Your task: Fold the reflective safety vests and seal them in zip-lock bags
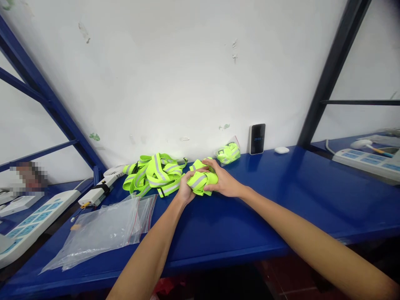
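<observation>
Between my two hands is a bunched bundle of neon-yellow reflective strap point(200, 182) with a silver stripe. My left hand point(186, 189) grips it from the left and below, fingers closed round it. From the right, my right hand point(223, 181) wraps over it, thumb low and fingers across the top. Just left of my left hand lies a loose heap of the same reflective straps point(159, 173) with black buckles. Behind my right hand, a clear bag holding a folded reflective strap point(228, 153) rests near the wall.
Clear zip bags point(100, 229) lie flat at the left of the blue table point(225, 233). Behind them is a white handheld fan point(101, 189). A black-screened device point(257, 138) leans on the wall beside a white oval case point(281, 150). A power strip point(37, 223) sits far left.
</observation>
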Demonstrator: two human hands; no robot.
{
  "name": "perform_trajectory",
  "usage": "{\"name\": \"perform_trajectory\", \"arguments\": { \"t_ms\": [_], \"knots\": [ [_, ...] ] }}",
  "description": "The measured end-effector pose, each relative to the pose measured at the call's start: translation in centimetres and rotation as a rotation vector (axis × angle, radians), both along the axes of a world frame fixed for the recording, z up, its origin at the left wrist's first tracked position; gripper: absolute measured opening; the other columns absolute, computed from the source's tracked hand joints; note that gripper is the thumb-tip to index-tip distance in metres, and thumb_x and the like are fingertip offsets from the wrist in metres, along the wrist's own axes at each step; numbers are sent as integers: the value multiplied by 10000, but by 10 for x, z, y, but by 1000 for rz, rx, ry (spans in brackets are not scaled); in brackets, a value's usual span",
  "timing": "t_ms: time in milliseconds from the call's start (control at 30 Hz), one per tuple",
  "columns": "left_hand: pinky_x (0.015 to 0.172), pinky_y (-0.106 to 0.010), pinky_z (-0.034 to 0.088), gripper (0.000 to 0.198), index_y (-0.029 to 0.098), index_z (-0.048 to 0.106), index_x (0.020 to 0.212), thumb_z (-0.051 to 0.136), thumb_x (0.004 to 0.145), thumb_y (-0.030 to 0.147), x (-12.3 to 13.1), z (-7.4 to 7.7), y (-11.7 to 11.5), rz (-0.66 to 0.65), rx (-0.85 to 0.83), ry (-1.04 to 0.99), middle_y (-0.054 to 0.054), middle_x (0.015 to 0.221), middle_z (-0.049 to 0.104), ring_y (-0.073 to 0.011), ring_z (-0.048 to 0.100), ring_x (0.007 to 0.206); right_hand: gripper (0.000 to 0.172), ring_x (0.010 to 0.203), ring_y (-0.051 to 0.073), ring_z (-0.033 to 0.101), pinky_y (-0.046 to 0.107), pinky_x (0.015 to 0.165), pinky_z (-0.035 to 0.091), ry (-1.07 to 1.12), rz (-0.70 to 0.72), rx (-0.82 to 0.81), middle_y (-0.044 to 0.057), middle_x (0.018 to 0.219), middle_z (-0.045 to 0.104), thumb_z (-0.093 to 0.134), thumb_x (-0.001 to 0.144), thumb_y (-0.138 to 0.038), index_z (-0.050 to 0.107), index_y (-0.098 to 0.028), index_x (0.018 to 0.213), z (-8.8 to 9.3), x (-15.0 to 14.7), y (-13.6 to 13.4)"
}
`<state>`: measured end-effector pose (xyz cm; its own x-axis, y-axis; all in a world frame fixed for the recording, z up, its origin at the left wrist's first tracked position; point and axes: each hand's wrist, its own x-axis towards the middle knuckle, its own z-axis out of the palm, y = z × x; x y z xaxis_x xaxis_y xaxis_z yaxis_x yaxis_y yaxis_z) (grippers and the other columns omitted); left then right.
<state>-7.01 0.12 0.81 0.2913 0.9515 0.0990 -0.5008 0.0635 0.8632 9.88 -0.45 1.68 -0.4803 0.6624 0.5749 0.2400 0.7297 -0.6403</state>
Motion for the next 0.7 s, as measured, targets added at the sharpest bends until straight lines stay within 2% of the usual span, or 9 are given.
{"name": "perform_trajectory", "arguments": {
  "t_ms": [67, 167, 233, 300, 367, 400, 433, 500, 700],
  "knots": [
    [842, -304, 495, 249, 119, 699, 725, 515, 661, 274, 0, 1, 1, 46, 54, 28, -101, 1046, 696, -257, 626, 1015, 909, 1334, 315, 428, 501, 1099, 317, -12, 19, -12, 142, 1424, 471, 764, 710, -494, 329, -248, 1469, -6, -2, 3],
    [871, -303, 481, 238, 134, 701, 714, 538, 608, 271, -1, 0, 4, 174, 82, 45, -71, 1145, 666, -253, 598, 1063, 787, 1423, 349, 273, 561, 1146, 178, -71, 14, 31, 112, 1438, 483, 775, 690, -499, 491, -261, 1385, -12, -6, 5],
    [884, -313, 478, 245, 147, 706, 724, 548, 596, 283, -2, -1, 5, 220, 73, 45, -55, 1175, 655, -257, 581, 1095, 783, 1438, 358, 229, 574, 1147, 147, -79, -11, 46, 106, 1439, 487, 786, 671, -501, 519, -260, 1366, -14, -10, 3],
    [911, -316, 470, 235, 162, 706, 705, 540, 611, 300, -3, -2, 6, 247, 100, 62, -45, 1214, 639, -267, 542, 1163, 773, 1372, 361, 357, 544, 1113, 252, -56, -46, 37, 112, 1375, 546, 791, 657, -502, 541, -246, 1343, -15, -13, 0],
    [919, -304, 465, 232, 164, 705, 669, 525, 633, 305, -3, -3, 6, 272, 148, 90, -39, 1262, 614, -264, 518, 1192, 678, 1145, 325, 572, 464, 985, 416, -33, -73, 6, 97, 1193, 653, 784, 658, -504, 605, -224, 1249, -14, -14, -5],
    [902, -297, 470, 236, 160, 704, 654, 518, 642, 304, -3, -3, 5, 276, 164, 98, -37, 1281, 601, -255, 532, 1164, 621, 1004, 289, 629, 416, 897, 465, -25, -83, -14, 78, 1086, 684, 779, 662, -504, 632, -211, 1188, -14, -15, -7],
    [872, -291, 478, 240, 154, 704, 645, 516, 650, 303, -3, -2, 4, 274, 172, 98, -38, 1290, 592, -241, 558, 1111, 572, 890, 255, 644, 374, 818, 484, -19, -89, -32, 59, 1000, 694, 773, 667, -504, 648, -198, 1134, -12, -15, -9],
    [809, -281, 488, 250, 142, 705, 638, 517, 670, 304, -3, -1, 2, 269, 180, 87, -48, 1256, 603, -207, 597, 989, 522, 800, 222, 630, 328, 738, 474, -6, -100, -52, 39, 931, 689, 762, 678, -501, 653, -187, 1081, -9, -15, -12],
    [718, -272, 471, 387, 140, 742, 857, 457, 774, 387, 0, 6, 2, 355, 192, 37, -68, 923, 686, -178, 594, 802, 549, 849, 237, 589, 340, 744, 445, -17, -216, 23, 55, 971, 634, 760, 655, -529, 572, -190, 1044, -3, -19, -15]
  ]
}}
